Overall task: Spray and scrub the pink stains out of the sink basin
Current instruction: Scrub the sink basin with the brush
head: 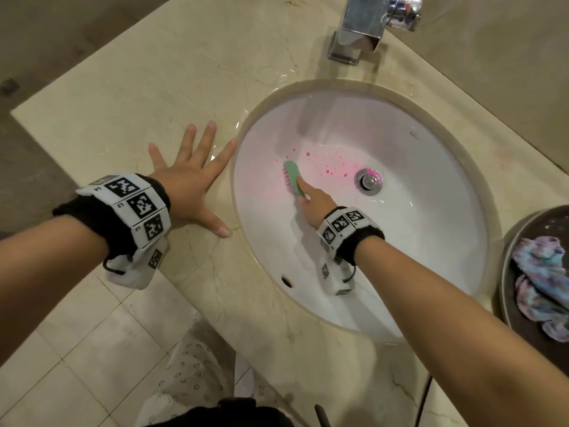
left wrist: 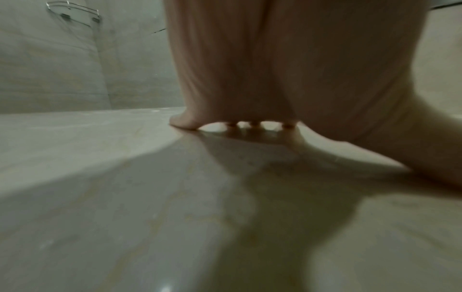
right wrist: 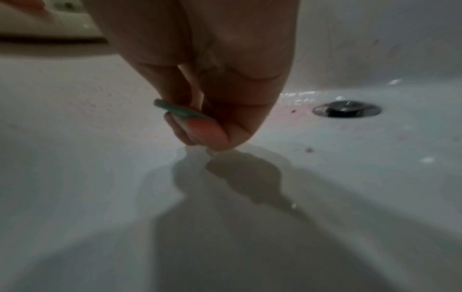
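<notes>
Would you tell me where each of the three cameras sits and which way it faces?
Head: worn above, looking down at the sink basin, both forearms, left hand flat on the counter.
Left wrist: low over the counter, facing the spread fingers.
Right wrist: inside the basin, facing the right hand gripping the green brush.
Head and right wrist share the brush and drain.

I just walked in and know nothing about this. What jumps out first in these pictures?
The bright pink stains spattered across the white sink basin, thickest beside the drain. The right hand holds a green brush with pink bristles against them. The left hand rests flat with spread fingers on the wet beige countertop.
</notes>
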The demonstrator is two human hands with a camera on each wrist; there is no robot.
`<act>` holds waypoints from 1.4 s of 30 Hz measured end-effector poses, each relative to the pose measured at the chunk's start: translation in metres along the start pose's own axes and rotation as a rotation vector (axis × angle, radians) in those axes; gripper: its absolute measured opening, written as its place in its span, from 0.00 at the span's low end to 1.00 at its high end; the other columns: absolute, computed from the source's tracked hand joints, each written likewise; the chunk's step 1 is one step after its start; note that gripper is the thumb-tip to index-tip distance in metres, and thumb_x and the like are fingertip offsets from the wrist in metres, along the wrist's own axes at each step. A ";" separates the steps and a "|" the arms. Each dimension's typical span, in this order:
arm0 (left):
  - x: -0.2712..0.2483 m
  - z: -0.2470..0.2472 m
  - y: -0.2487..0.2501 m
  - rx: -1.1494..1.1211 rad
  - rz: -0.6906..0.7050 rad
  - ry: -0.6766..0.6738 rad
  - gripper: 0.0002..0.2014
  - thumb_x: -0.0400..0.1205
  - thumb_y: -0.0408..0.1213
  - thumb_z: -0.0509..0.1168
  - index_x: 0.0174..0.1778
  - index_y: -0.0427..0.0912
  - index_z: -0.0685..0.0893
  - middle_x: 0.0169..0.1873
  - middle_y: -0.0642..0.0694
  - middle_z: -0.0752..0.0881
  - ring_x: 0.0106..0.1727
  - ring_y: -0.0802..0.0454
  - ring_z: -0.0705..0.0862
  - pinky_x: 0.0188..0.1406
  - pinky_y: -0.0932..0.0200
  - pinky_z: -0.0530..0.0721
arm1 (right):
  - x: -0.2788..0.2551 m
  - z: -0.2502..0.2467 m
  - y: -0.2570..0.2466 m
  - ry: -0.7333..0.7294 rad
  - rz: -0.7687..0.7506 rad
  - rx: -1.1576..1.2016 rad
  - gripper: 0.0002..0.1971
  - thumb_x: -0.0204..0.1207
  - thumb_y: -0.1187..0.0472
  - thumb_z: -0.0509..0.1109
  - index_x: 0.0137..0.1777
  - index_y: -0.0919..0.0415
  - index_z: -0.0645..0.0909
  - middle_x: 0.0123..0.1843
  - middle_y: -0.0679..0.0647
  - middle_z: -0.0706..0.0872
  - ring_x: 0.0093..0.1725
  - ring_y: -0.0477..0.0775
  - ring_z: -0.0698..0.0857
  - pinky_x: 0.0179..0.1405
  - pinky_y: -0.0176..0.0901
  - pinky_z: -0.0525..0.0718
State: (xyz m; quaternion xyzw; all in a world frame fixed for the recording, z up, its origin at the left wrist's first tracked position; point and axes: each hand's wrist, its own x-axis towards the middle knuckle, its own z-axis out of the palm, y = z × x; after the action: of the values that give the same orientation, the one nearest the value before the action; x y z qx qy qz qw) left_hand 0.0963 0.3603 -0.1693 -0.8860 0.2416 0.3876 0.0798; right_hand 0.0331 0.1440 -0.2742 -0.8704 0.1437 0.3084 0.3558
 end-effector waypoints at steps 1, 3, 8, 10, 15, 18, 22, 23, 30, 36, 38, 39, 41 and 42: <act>0.000 0.000 0.000 0.000 -0.002 -0.003 0.72 0.50 0.74 0.71 0.63 0.64 0.12 0.69 0.50 0.12 0.74 0.43 0.17 0.68 0.19 0.38 | 0.001 0.005 -0.008 -0.010 -0.013 0.044 0.26 0.86 0.61 0.49 0.83 0.47 0.49 0.65 0.64 0.80 0.37 0.54 0.81 0.34 0.42 0.82; 0.000 -0.001 0.000 -0.006 -0.004 -0.007 0.72 0.50 0.73 0.71 0.63 0.64 0.13 0.69 0.50 0.12 0.73 0.44 0.17 0.68 0.19 0.37 | 0.000 0.012 -0.017 -0.045 -0.039 0.106 0.26 0.86 0.60 0.49 0.82 0.47 0.50 0.63 0.62 0.80 0.30 0.49 0.76 0.22 0.32 0.78; 0.000 0.000 0.000 -0.013 0.001 -0.003 0.72 0.49 0.73 0.71 0.62 0.65 0.12 0.68 0.51 0.12 0.73 0.44 0.17 0.68 0.19 0.37 | -0.023 0.009 0.007 -0.182 -0.071 -0.022 0.26 0.86 0.59 0.50 0.82 0.44 0.50 0.60 0.62 0.80 0.31 0.47 0.76 0.25 0.23 0.76; -0.001 0.000 0.000 -0.020 0.001 0.000 0.72 0.49 0.73 0.71 0.63 0.65 0.13 0.69 0.51 0.12 0.73 0.44 0.17 0.68 0.19 0.37 | -0.026 0.002 0.017 -0.185 -0.048 -0.131 0.27 0.86 0.59 0.49 0.82 0.44 0.47 0.64 0.65 0.81 0.42 0.58 0.83 0.44 0.41 0.83; -0.001 0.000 0.000 -0.026 0.003 0.002 0.72 0.50 0.72 0.72 0.64 0.65 0.13 0.69 0.51 0.13 0.74 0.45 0.17 0.69 0.19 0.37 | -0.015 0.004 0.005 -0.057 -0.008 -0.102 0.27 0.86 0.61 0.50 0.83 0.47 0.47 0.64 0.66 0.81 0.54 0.64 0.84 0.50 0.47 0.81; -0.001 0.000 0.001 -0.023 -0.001 -0.003 0.73 0.49 0.73 0.72 0.66 0.65 0.15 0.70 0.52 0.13 0.74 0.45 0.17 0.68 0.19 0.37 | -0.012 0.016 -0.010 -0.082 -0.059 0.009 0.27 0.86 0.61 0.50 0.83 0.48 0.47 0.66 0.64 0.79 0.46 0.61 0.82 0.35 0.41 0.79; -0.001 -0.001 0.001 -0.021 -0.005 -0.003 0.73 0.51 0.71 0.73 0.66 0.64 0.15 0.70 0.51 0.13 0.74 0.44 0.17 0.68 0.20 0.36 | -0.018 0.010 0.002 -0.160 -0.096 -0.090 0.27 0.86 0.59 0.50 0.82 0.45 0.48 0.67 0.64 0.80 0.53 0.64 0.84 0.49 0.48 0.83; -0.001 -0.001 0.001 -0.022 -0.005 -0.003 0.73 0.50 0.71 0.73 0.66 0.64 0.15 0.70 0.51 0.13 0.74 0.45 0.17 0.68 0.20 0.36 | -0.021 0.006 0.009 -0.175 -0.088 -0.140 0.27 0.86 0.59 0.49 0.82 0.44 0.47 0.65 0.64 0.80 0.52 0.63 0.84 0.51 0.48 0.82; -0.001 -0.001 0.001 -0.033 -0.004 -0.005 0.73 0.50 0.71 0.73 0.66 0.65 0.15 0.70 0.52 0.13 0.74 0.45 0.17 0.68 0.20 0.36 | -0.009 -0.007 0.015 -0.049 -0.007 -0.215 0.27 0.86 0.61 0.49 0.83 0.48 0.47 0.63 0.66 0.82 0.53 0.64 0.84 0.55 0.53 0.82; 0.000 0.000 0.000 -0.040 0.001 -0.012 0.73 0.49 0.72 0.72 0.65 0.66 0.14 0.69 0.52 0.13 0.73 0.45 0.17 0.68 0.20 0.36 | -0.009 0.010 -0.005 -0.127 -0.114 -0.084 0.26 0.86 0.59 0.51 0.82 0.45 0.51 0.68 0.63 0.79 0.44 0.58 0.81 0.42 0.43 0.81; 0.000 0.000 0.000 -0.044 0.004 -0.009 0.73 0.48 0.73 0.72 0.65 0.66 0.14 0.69 0.52 0.13 0.73 0.45 0.17 0.68 0.19 0.36 | -0.015 0.002 0.007 -0.167 -0.104 -0.147 0.26 0.86 0.58 0.51 0.82 0.44 0.51 0.70 0.63 0.78 0.50 0.60 0.83 0.49 0.44 0.81; 0.000 0.000 -0.001 -0.045 0.006 -0.007 0.73 0.47 0.73 0.72 0.65 0.66 0.15 0.69 0.52 0.13 0.73 0.45 0.17 0.67 0.19 0.36 | -0.018 -0.003 0.013 -0.174 -0.088 -0.192 0.26 0.86 0.58 0.51 0.82 0.45 0.50 0.70 0.63 0.78 0.52 0.61 0.83 0.52 0.45 0.81; 0.000 0.000 -0.001 -0.051 0.009 -0.009 0.73 0.47 0.73 0.71 0.65 0.66 0.15 0.69 0.53 0.13 0.73 0.45 0.17 0.67 0.19 0.35 | -0.020 -0.011 0.021 -0.147 -0.045 -0.254 0.26 0.86 0.59 0.50 0.82 0.46 0.49 0.65 0.64 0.81 0.49 0.61 0.84 0.50 0.46 0.82; 0.000 0.000 -0.001 -0.054 0.009 -0.010 0.73 0.47 0.73 0.71 0.66 0.66 0.15 0.69 0.53 0.13 0.73 0.45 0.16 0.67 0.19 0.35 | -0.019 -0.013 0.023 -0.116 -0.027 -0.260 0.26 0.87 0.59 0.49 0.83 0.47 0.48 0.63 0.64 0.82 0.47 0.60 0.83 0.48 0.46 0.82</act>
State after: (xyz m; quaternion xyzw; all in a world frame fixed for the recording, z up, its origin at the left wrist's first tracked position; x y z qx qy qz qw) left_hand 0.0970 0.3610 -0.1696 -0.8848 0.2346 0.3987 0.0553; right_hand 0.0141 0.1191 -0.2668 -0.8918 0.0701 0.3695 0.2516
